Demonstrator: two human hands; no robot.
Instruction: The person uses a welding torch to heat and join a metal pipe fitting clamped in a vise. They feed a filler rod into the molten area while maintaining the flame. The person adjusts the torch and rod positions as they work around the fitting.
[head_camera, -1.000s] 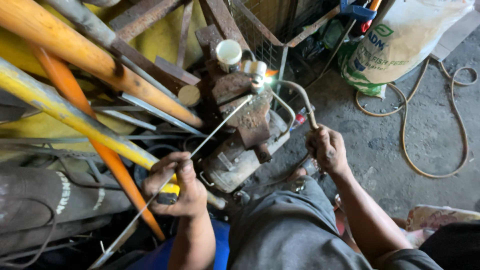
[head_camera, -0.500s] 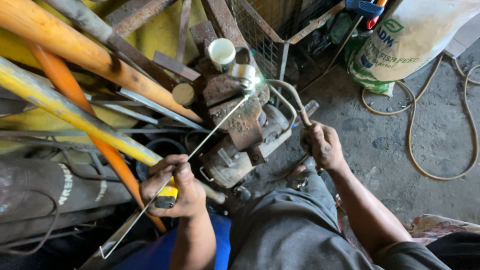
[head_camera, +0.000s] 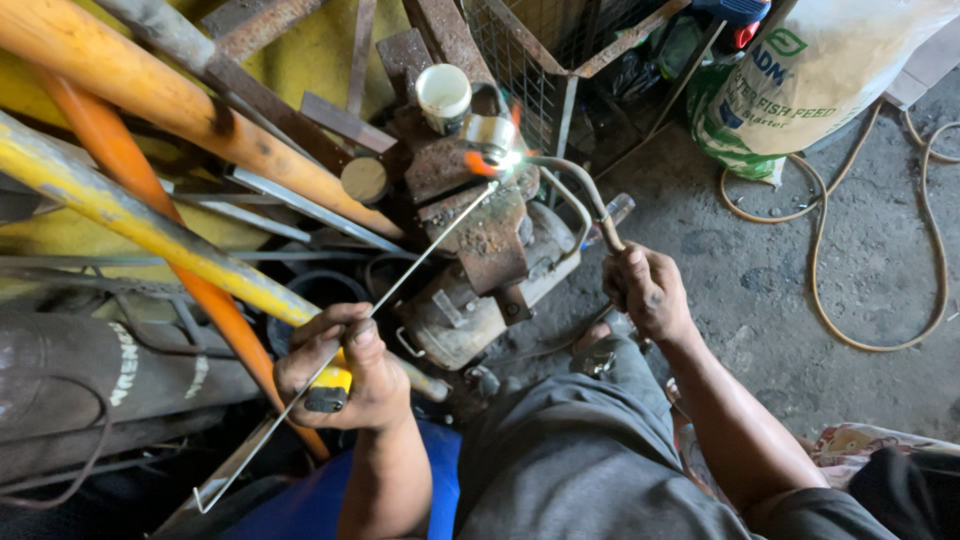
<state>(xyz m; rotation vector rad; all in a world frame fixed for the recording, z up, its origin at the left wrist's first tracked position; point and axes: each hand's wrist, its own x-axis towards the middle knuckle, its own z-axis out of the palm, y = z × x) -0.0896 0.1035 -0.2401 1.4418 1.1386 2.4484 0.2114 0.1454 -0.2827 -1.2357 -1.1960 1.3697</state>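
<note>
**Flame and filler rod meet at a small metal piece**

Right now the left hand (head_camera: 345, 375) is closed around a thin filler rod (head_camera: 420, 255), thumb and fingers pinching it low on its length. That same hand also has a small yellow and black object tucked under the fingers; what it is cannot be told. The rod runs up and to the right, its tip reaching a small shiny metal cylinder (head_camera: 488, 135) that sits atop a rusty vise (head_camera: 480, 225). A bright flame glows where the rod tip meets the cylinder.

The right hand (head_camera: 648, 292) is shut in a fist around the handle of a torch (head_camera: 572, 185), whose curved tube arcs up and left to that same glowing spot.

Just left of the cylinder stands a white plastic cup (head_camera: 443, 95). Long yellow and orange pipes (head_camera: 150, 225) slant across the left side. A wire mesh cage (head_camera: 545, 50) stands behind the vise, a white feed sack (head_camera: 830, 70) lies at upper right, and a tan hose (head_camera: 850, 320) loops over the concrete floor (head_camera: 780, 260).
</note>
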